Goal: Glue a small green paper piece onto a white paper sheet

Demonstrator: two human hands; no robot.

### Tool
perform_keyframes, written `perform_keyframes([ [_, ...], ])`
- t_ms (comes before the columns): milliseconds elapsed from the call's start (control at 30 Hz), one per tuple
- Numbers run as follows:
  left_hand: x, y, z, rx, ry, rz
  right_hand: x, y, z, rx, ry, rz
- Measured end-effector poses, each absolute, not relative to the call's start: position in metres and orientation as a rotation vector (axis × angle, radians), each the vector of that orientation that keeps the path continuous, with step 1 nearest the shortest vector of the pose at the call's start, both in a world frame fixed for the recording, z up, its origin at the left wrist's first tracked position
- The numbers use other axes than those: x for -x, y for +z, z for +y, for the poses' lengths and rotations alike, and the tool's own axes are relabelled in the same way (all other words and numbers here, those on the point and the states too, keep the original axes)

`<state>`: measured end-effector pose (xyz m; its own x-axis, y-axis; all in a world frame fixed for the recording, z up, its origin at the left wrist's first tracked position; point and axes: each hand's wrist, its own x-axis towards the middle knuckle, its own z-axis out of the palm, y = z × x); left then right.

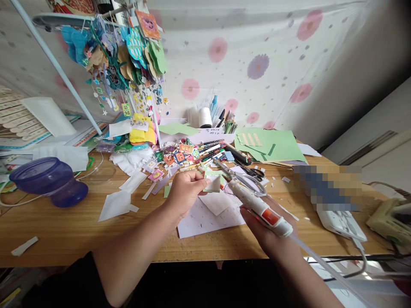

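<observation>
Between the thumb and fingers of my left hand (188, 191) is a small green paper box (212, 183) with a white inside. My right hand (268, 233) is wrapped round a white hot glue gun (252, 203) with an orange patch on its side. A clear glue stick (324, 265) runs out of the gun's back end. The gun's nozzle points at the right edge of the box; whether the two touch I cannot tell. Under both hands lies a white sheet (192, 220) with specks and a smaller paper piece (216, 203) on it.
Metal scissors (247, 182) lie just behind the glue gun. Pencils (210, 149) and small coloured paper pictures (180, 157) are heaped behind my left hand. Green card (276, 143) lies at the back right, a purple jar (40, 179) at the left. Paper mobiles (128, 51) hang above.
</observation>
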<state>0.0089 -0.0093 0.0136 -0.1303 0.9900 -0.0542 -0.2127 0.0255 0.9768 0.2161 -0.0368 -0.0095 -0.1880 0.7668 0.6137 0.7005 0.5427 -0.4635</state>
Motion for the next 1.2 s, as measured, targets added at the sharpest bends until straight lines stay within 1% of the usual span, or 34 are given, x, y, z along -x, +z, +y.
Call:
perform_keyframes([
  [167,-0.0091,0.0147,-0.0088,-0.913,1.390,1.154,-0.2167,-0.0072,-0.0342,1.065,0.042,-2.021],
  [300,-0.0078,0.0163,-0.0085,-0.882,1.390,1.147,-0.2146,-0.0092,-0.0341,1.085,-0.036,-2.035],
  [833,-0.0074,0.0188,-0.0091,-0.931,1.375,1.167,-0.2111,-0.0096,-0.0345,1.267,-0.059,-1.965],
  [1033,-0.0064,0.0171,-0.0093,-0.927,1.384,1.158,-0.2133,-0.0122,-0.0348,1.282,-0.013,-1.968],
  [1200,-0.0053,0.0166,-0.0090,-0.911,1.399,1.154,-0.2140,-0.0132,-0.0366,1.204,0.013,-2.022],
])
